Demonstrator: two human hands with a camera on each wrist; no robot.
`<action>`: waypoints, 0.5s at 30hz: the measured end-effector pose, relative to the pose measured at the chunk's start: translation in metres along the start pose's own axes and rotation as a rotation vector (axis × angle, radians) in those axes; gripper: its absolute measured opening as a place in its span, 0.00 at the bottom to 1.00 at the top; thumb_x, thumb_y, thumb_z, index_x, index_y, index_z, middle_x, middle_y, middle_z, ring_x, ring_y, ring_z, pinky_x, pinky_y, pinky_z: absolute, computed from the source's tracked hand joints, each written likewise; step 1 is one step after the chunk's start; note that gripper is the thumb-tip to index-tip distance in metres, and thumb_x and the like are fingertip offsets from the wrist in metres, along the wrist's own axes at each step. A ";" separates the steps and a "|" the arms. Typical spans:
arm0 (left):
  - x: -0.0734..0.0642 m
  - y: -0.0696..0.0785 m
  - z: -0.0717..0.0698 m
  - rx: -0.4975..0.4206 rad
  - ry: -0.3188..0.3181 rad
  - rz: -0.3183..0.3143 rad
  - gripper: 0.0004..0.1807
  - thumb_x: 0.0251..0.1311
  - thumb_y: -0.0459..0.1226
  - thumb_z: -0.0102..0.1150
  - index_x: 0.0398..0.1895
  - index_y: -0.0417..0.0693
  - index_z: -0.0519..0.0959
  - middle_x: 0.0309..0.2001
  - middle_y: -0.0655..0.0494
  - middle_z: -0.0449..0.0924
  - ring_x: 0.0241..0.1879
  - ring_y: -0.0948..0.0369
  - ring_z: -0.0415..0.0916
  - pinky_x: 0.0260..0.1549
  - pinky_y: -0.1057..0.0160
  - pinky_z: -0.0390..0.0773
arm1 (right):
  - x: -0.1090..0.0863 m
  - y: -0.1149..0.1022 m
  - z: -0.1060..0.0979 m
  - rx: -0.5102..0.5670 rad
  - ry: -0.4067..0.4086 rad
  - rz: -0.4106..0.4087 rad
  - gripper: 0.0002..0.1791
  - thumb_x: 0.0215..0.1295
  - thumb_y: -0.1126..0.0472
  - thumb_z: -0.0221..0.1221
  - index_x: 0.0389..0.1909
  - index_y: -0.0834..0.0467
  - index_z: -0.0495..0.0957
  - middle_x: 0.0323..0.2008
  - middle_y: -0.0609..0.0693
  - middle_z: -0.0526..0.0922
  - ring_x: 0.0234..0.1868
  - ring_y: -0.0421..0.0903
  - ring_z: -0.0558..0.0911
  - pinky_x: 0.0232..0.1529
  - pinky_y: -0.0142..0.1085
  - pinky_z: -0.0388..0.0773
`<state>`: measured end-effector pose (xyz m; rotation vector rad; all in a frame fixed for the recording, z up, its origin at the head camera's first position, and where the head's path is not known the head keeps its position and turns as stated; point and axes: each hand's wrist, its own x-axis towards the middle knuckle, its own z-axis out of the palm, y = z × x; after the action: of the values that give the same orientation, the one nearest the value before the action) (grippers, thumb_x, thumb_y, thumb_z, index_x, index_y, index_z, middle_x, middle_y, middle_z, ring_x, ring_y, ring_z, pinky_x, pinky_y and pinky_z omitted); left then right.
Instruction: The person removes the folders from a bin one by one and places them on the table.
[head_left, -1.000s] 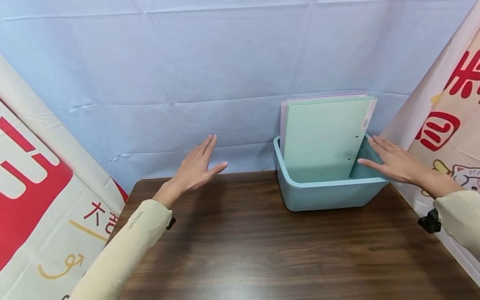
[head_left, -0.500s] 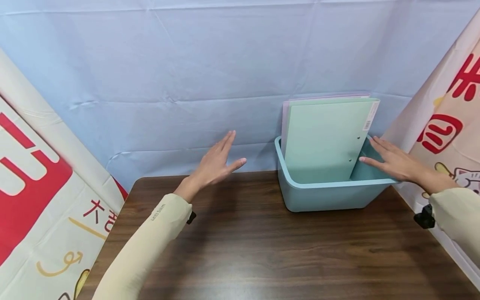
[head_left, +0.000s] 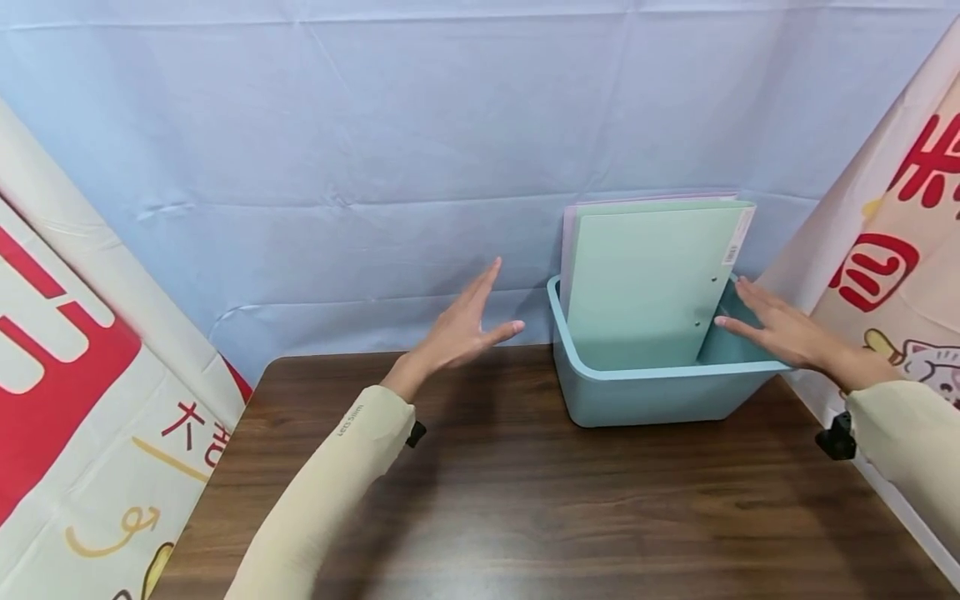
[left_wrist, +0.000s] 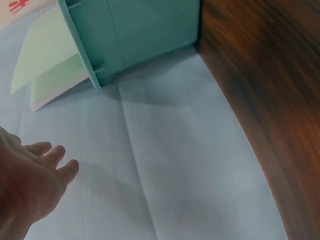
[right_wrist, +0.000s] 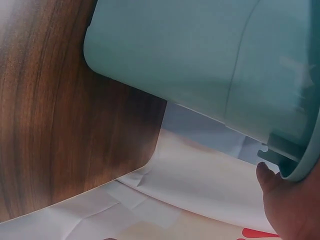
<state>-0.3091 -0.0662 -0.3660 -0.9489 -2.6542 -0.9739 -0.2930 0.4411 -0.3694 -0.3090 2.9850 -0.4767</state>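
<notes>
A blue-green plastic bin [head_left: 652, 400] stands at the back right of the table. Upright inside it, leaning on the back, are a mint green folder [head_left: 652, 283] and a lilac folder [head_left: 567, 250] mostly hidden behind it. Left of the bin, my left hand [head_left: 457, 333] hovers with fingers straight and thumb spread, touching nothing. My right hand [head_left: 791, 329] is at the bin's right end, fingers extended and thumb over the opening. In the right wrist view that hand [right_wrist: 290, 205] lies against the bin's rim [right_wrist: 302, 170]; whether it bears on it is unclear.
The dark wood table [head_left: 570, 500] ends just behind the bin, at a pale blue cloth [head_left: 375, 167] hanging at the back. Printed cloths hang at the left [head_left: 75, 375] and right [head_left: 892, 275] sides.
My left hand has moved right, closer to the bin, with its thumb spread a little wider. My right hand stays nearly in place at the bin's right end. Bin and folders have not moved.
</notes>
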 end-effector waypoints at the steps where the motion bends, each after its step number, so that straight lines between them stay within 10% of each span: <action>1: 0.002 0.001 0.002 -0.011 0.001 0.001 0.52 0.58 0.69 0.51 0.75 0.78 0.28 0.75 0.80 0.30 0.76 0.68 0.38 0.71 0.48 0.52 | 0.000 0.000 0.000 -0.002 0.005 -0.006 0.49 0.72 0.37 0.45 0.77 0.56 0.27 0.76 0.63 0.27 0.74 0.69 0.34 0.63 0.74 0.37; 15: 0.029 0.015 0.022 -0.186 0.009 0.066 0.56 0.55 0.66 0.57 0.75 0.79 0.28 0.77 0.75 0.39 0.75 0.72 0.42 0.69 0.44 0.56 | 0.000 0.001 0.002 -0.030 0.038 -0.002 0.49 0.72 0.36 0.44 0.77 0.58 0.29 0.76 0.64 0.31 0.74 0.70 0.39 0.63 0.74 0.40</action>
<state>-0.3215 -0.0291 -0.3651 -1.0585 -2.5413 -1.2231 -0.2928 0.4409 -0.3719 -0.3095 3.0316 -0.4430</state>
